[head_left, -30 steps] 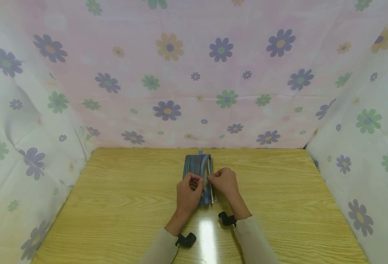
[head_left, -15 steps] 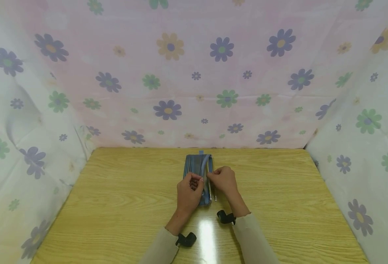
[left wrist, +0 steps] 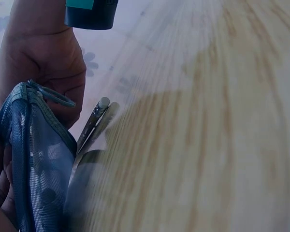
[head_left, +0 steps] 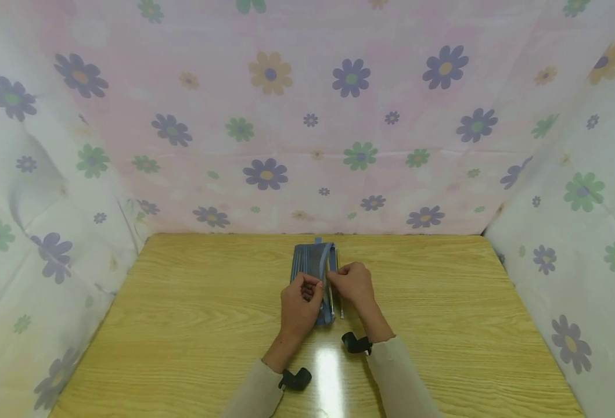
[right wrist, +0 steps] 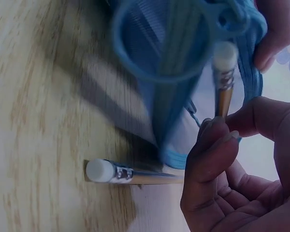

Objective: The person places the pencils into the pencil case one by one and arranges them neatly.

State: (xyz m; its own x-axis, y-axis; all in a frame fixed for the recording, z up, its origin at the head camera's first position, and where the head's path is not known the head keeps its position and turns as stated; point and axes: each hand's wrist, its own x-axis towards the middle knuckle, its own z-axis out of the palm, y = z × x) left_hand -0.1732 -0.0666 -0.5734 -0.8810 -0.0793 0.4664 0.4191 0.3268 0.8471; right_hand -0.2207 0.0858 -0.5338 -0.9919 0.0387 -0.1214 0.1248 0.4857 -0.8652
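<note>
A blue mesh zip pencil case (head_left: 305, 258) lies lengthwise near the back of the table. My left hand (head_left: 301, 305) grips the edge of its opening, holding the mouth apart. Between thumb and fingers, my right hand (head_left: 355, 284) pinches a pencil (right wrist: 224, 99) with a white eraser end, held at the open mouth. In the right wrist view a second pencil (right wrist: 135, 177) rests on the table beside the case. A round ring on the zipper pull (right wrist: 120, 46) hangs across the front of the opening. Parts of both pencils are hidden behind my right hand.
The wooden table (head_left: 197, 302) meets a flowered cloth (head_left: 307, 197) along its back edge, with more cloth at both sides. Black wrist cameras (head_left: 297, 379) are strapped at the cuffs. Light reflects off the table in front of the case.
My right hand has shifted slightly left and away from me, bringing the pinched pencil in against the case's opening. The second pencil stays put, and my left hand keeps its hold.
</note>
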